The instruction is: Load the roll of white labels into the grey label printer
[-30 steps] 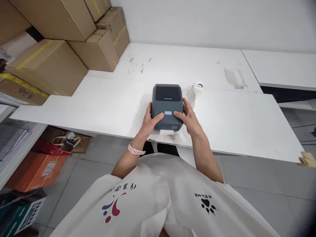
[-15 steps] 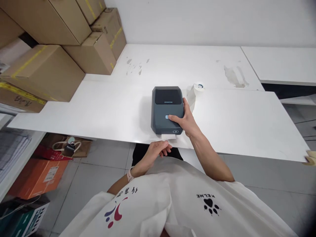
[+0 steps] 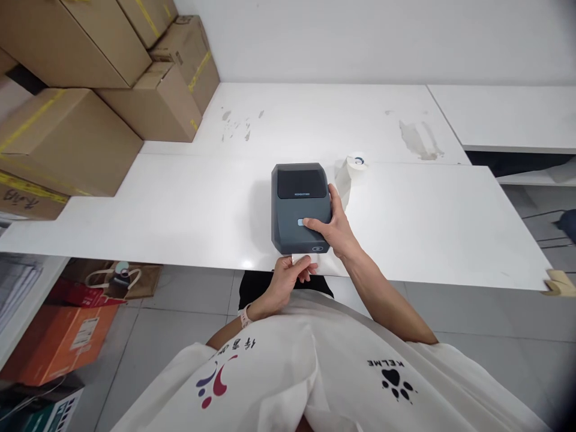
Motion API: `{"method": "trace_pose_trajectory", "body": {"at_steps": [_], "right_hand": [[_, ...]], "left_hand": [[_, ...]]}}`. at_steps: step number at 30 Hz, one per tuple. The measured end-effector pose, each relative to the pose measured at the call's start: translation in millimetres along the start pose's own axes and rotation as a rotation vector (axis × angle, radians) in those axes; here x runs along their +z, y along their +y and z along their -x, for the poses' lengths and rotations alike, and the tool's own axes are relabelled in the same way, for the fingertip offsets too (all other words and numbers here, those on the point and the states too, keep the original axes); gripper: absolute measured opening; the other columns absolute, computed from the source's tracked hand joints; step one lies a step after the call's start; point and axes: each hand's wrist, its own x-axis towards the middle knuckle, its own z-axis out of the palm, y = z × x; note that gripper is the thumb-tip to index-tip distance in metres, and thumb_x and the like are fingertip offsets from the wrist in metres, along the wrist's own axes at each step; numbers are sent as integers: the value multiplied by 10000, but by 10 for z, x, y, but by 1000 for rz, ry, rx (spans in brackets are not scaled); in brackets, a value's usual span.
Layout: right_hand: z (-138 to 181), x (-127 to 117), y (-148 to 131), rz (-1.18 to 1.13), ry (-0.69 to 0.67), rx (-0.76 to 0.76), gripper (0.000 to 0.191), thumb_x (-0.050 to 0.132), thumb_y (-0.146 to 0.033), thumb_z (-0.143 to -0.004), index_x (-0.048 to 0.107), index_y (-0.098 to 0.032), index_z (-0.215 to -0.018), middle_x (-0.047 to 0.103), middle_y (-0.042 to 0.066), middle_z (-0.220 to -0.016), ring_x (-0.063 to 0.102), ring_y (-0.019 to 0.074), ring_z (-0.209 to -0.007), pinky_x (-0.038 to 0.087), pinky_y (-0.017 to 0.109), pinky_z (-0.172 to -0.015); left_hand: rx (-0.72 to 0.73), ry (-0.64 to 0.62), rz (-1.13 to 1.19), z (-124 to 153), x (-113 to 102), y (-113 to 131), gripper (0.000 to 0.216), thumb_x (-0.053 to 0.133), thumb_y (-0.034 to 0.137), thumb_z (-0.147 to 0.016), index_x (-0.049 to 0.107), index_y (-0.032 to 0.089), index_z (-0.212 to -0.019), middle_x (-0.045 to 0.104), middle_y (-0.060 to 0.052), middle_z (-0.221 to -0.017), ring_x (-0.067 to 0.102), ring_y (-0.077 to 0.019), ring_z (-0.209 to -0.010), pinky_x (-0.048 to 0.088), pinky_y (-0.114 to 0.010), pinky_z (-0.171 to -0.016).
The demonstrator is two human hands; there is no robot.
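Observation:
A dark grey label printer [image 3: 297, 201] stands near the front edge of the white table [image 3: 180, 210]. My right hand [image 3: 333, 225] grips its right side, with the thumb on the light blue button on top. A white label [image 3: 300, 258] sticks out of the printer's front slot. My left hand [image 3: 290, 276] is just below the table edge, its fingers pinched on that label. A white roll of labels [image 3: 353, 167] lies right behind the printer, beside my right hand.
Stacked cardboard boxes [image 3: 81, 126] fill the table's left and back-left. A second white table [image 3: 508, 114] joins at the right. Below on the left are an orange box [image 3: 58, 336] and a brown bag [image 3: 117, 279]. Grey tiled floor lies beneath.
My left hand left the printer's left side, dropped below the table edge and came up to pinch the label at the slot. My right hand stayed on the printer.

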Motion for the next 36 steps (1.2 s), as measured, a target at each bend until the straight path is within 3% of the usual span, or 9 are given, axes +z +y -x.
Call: {"method": "trace_pose_trajectory", "body": {"at_steps": [11,17,19,21,24,26,28,32,36], "right_hand": [[6,6,-104,-63,3,59,1308,850,-457,-659,54,-283,-1683,311,102,-1708,380,314,-1542,425,507,-1237],[-17,-49,-102,14,-40,-71,1213,852,-487,-713,109,-410,-1668,284,36,-1725,358,336,-1555,411,597,-1230],[57,-92,-80,24,-39,-108,1112,811,-550,-777,146,-433,-1661,255,4,-1742,323,321,-1580,398,570,-1249],[165,-140,-40,20,-19,-125,964,720,-607,-865,187,-444,-1651,235,-27,-1751,276,290,-1608,374,528,-1274],[284,-187,29,21,24,-204,753,539,-671,-962,266,-450,-1627,250,-61,-1746,224,262,-1629,307,511,-1311],[267,-183,35,19,42,-277,702,415,-720,-987,277,-455,-1622,265,-63,-1741,231,273,-1627,280,536,-1318],[148,-155,-28,45,76,-344,735,304,-778,-980,216,-462,-1638,247,-58,-1745,212,295,-1631,285,570,-1307],[-318,-96,-376,190,178,-508,798,106,-846,-941,-12,-487,-1644,177,-75,-1750,108,303,-1650,337,572,-1274],[-856,-97,-796,209,219,-593,805,144,-811,-980,22,-367,-1640,147,-28,-1758,170,203,-1637,280,390,-1313]], "left_hand": [[-62,-34,22,32,17,101,420,774,571,-769,780,157,-695,749,-72,-726,522,-91,-521,382,-287,-563],[-9,-166,-131,116,-125,70,548,610,651,-879,775,176,-661,709,-77,-654,565,-137,-535,411,-302,-561],[108,-54,-207,163,-257,56,613,548,657,-913,682,202,-526,608,-45,-533,506,-137,-500,397,-313,-550],[335,234,-232,182,-384,69,591,548,615,-931,596,223,-492,552,-23,-521,480,-144,-526,409,-321,-569],[619,498,-239,95,-494,186,376,544,536,-964,717,251,-789,715,-43,-826,636,-198,-794,514,-340,-733],[664,457,-261,-64,-509,314,344,527,511,-985,713,281,-1161,728,-70,-1231,655,-244,-1148,538,-379,-934],[623,367,-282,-287,-500,443,420,502,497,-999,627,294,-1345,619,-75,-1466,578,-260,-1337,485,-421,-1089],[474,216,-334,-722,-469,612,563,633,396,-911,533,264,-1450,553,-107,-1543,505,-311,-1430,473,-436,-1100],[412,201,-396,-886,-453,651,731,693,428,-869,432,263,-1532,502,-129,-1581,519,-344,-1410,496,-458,-1065]]}}
